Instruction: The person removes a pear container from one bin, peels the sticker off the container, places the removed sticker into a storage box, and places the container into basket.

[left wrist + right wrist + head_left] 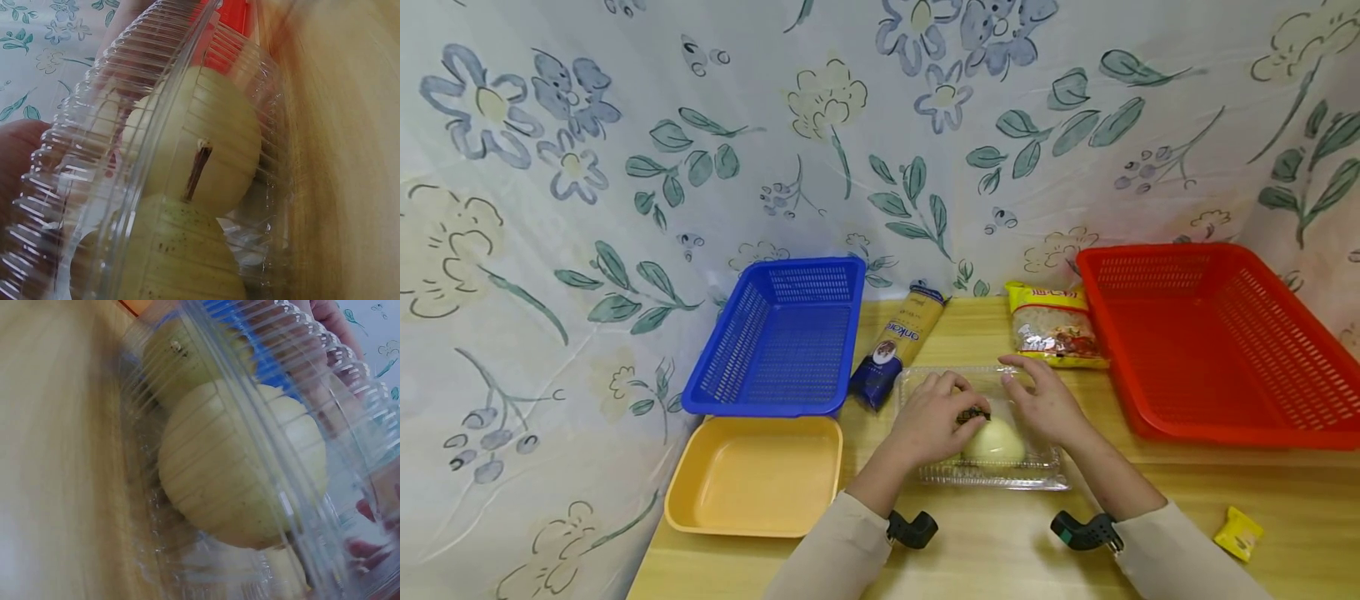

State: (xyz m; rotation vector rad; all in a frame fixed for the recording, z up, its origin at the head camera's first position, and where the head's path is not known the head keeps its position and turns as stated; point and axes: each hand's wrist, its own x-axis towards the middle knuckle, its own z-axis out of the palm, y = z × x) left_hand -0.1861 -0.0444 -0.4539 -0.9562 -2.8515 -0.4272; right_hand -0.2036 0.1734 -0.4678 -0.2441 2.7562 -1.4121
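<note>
L hand grip: L hand [934, 419] over left half of lid, fingers bent; thumb & fingertips pinch sm. dark item [973, 413], patterned.
R hand grip: R hand [1047, 404] at far right part of box, thumb & index spread, nothing grasped; lid contact can't tell.
Clear box: clear box [1000, 481], ribbed plastic, mid-table betw. both hands, lid over contents.
Pears: pears [240, 462] in box, pale yellow-green, at least 2, side by side; stem on one.
Far left: blue basket [805, 350]; yellow tray [756, 475] just on its near side.
Far mid: blue/tan pack [898, 346], slanted, betw. blue basket & box.
Far right: yellow bag [1052, 325] beside red basket [1198, 358].
Near right: sm. yellow packet [1238, 533] on wood-grain table [985, 562], well apart from box.
Backdrop: floral curtain [820, 183].
</note>
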